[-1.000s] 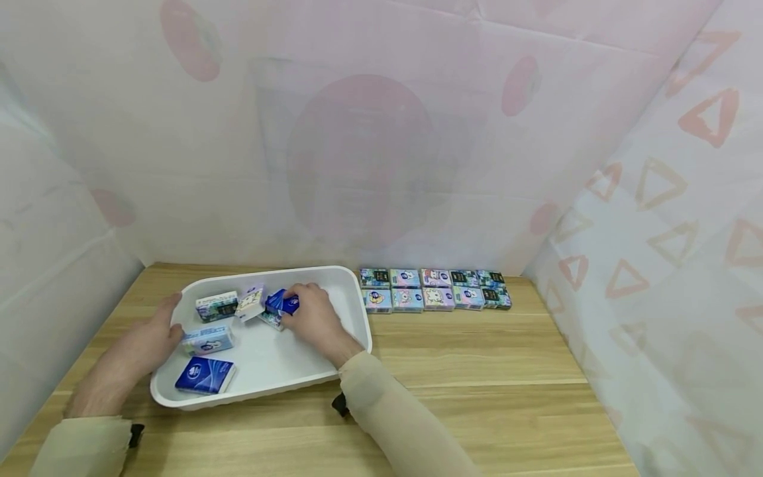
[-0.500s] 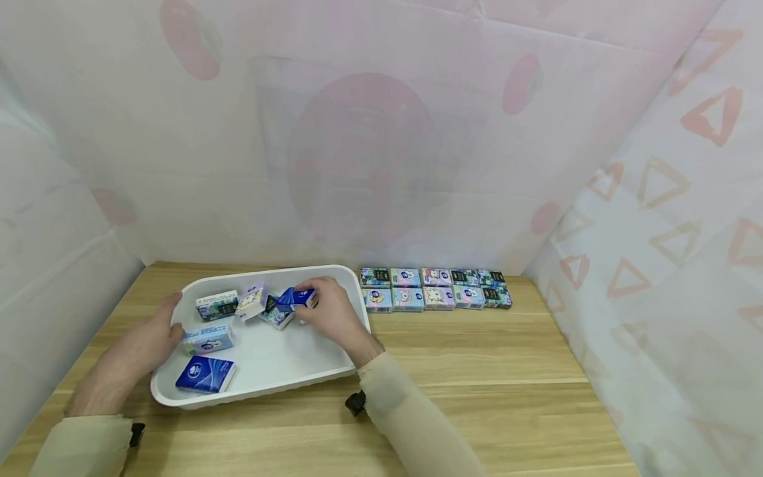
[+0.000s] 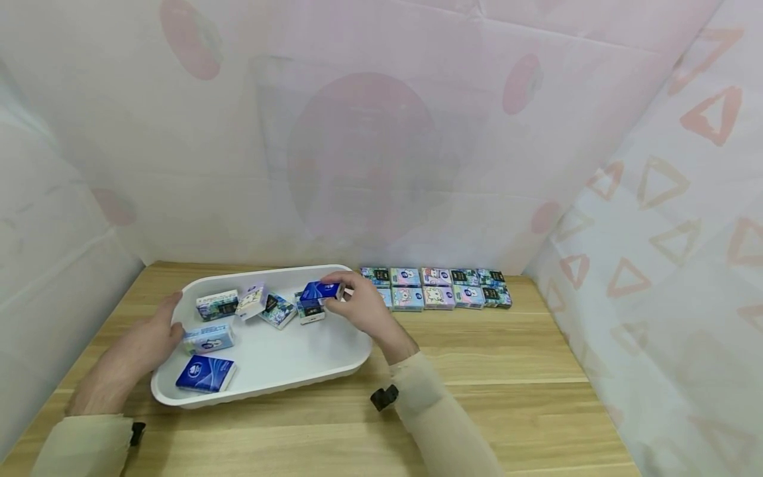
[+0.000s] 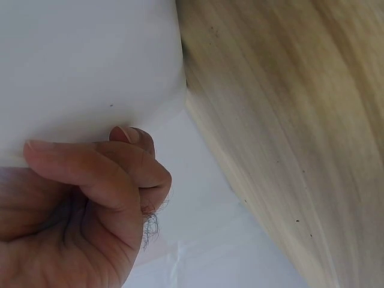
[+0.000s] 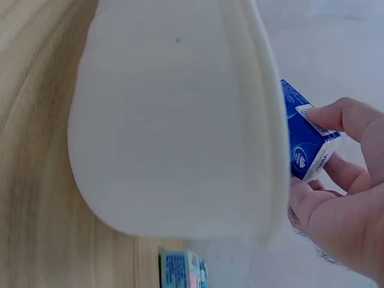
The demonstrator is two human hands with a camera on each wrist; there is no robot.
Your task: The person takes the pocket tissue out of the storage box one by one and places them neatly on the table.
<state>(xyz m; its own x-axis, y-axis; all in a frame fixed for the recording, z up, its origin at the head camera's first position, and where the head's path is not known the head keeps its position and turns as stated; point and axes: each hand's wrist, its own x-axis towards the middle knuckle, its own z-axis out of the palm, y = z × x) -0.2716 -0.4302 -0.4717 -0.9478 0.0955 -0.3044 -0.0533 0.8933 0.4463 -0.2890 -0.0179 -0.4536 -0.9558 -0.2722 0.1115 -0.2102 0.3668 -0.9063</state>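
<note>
The right hand pinches a blue pack, its barcode visible only from that wrist, partly hiding a floral pack leftward; the left hand grips the tray.

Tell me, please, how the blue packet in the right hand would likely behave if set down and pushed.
The blue packet is probably fairly stiff, as its edges look straight. It seems light: the right hand alone holds it by one end. Pushed, it would likely slide rather than roll, given its flat sides.
</note>
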